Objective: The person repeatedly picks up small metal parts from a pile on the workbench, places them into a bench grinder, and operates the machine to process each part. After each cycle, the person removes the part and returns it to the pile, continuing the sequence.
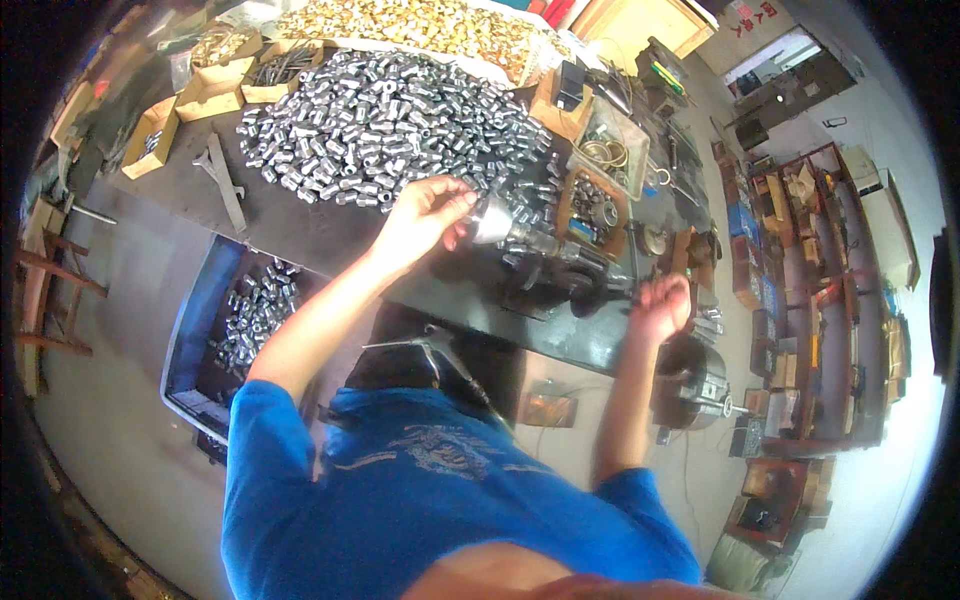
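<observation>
My left hand (432, 215) is closed in a pinch beside the bright round front end (491, 219) of a small dark bench machine (560, 275). Whatever lies between those fingertips is hidden. At the machine's other end, my right hand (661, 306) has its fingers curled in, close to a thin dark rod; what it grips cannot be made out. Just beyond my left hand spreads a big heap of shiny metal fittings (375, 125), several of them loose near the machine.
A blue crate (187, 325) with more fittings stands below the bench's left edge. An open-ended wrench (222, 185) and small cardboard boxes (215, 88) lie at left. Brass parts (420, 28) are piled behind. A parts box (592, 210) sits right; shelves (815, 300) stand farther right.
</observation>
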`<state>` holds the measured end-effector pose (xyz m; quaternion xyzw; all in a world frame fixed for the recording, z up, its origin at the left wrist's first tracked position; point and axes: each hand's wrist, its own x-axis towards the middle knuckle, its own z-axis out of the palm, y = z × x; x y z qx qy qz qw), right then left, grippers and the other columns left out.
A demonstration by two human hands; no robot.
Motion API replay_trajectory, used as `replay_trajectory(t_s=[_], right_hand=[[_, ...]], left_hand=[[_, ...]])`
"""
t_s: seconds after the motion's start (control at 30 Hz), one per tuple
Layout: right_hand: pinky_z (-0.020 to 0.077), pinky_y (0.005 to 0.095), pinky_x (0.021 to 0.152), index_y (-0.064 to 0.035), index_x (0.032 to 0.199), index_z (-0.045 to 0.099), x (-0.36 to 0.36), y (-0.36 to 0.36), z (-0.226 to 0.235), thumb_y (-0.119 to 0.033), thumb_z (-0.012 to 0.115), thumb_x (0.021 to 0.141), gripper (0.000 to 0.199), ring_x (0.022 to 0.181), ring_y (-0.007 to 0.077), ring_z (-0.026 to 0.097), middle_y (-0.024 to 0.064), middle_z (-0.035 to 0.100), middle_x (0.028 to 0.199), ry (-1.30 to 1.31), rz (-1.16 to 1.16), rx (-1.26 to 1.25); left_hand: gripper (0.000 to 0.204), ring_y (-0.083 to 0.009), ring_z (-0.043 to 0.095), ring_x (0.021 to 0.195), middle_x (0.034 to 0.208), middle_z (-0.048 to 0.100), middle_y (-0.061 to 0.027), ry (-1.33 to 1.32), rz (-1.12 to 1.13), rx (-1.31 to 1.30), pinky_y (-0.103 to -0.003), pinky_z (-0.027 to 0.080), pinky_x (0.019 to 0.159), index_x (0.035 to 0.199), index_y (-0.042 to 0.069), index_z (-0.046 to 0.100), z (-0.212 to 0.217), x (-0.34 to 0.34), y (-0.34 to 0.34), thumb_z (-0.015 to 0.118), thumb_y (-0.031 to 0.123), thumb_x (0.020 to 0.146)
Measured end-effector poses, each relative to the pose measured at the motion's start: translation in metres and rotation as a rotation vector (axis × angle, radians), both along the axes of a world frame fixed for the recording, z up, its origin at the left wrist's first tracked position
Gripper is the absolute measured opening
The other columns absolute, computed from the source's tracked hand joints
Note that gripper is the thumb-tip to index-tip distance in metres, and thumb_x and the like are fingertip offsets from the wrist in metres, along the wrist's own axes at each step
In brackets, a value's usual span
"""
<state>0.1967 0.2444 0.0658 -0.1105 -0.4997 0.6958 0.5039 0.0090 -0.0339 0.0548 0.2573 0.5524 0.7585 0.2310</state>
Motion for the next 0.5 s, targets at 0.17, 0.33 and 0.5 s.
replay_trajectory(t_s=[0.17, 0.33, 0.5], right_hand=[[0.019, 0.021, 0.038, -0.0063, 0.073, 0.048, 0.048, -0.016, -0.061, -0.027, 0.054, 0.085, 0.024, 0.046, 0.0064, 0.029, -0.0019, 0.036, 0.056, -0.171, 0.034, -0.155], [0.027, 0.0231, 0.04, -0.0069, 0.065, 0.052, -0.018, 0.026, -0.109, -0.011, 0.05, 0.081, 0.017, 0.051, 0.0084, 0.038, -0.0016, 0.044, 0.06, -0.332, -0.308, -0.316], [0.0298, 0.0237, 0.04, -0.0057, 0.066, 0.051, -0.052, 0.034, -0.031, -0.007, 0.045, 0.078, 0.014, 0.048, 0.0085, 0.036, -0.0013, 0.041, 0.058, -0.375, -0.244, 0.092]], left_hand=[[0.02, -0.0084, 0.054, 0.056, 0.068, 0.055, -0.0025, -0.096, -0.033, 0.028, -0.021, 0.044, 0.047, 0.092, -0.002, 0.058, -0.004, -0.001, -0.004, 0.058, 0.018, 0.087], [0.017, -0.0105, 0.055, 0.056, 0.071, 0.059, -0.0057, -0.188, -0.095, 0.106, -0.022, 0.046, 0.051, 0.089, -0.001, 0.06, -0.003, -0.003, -0.004, 0.06, 0.015, 0.085], [0.019, -0.0188, 0.06, 0.063, 0.076, 0.061, -0.0109, -0.384, -0.099, 0.268, -0.032, 0.05, 0.069, 0.097, -0.002, 0.056, -0.025, 0.0, -0.027, 0.058, 0.014, 0.086]])
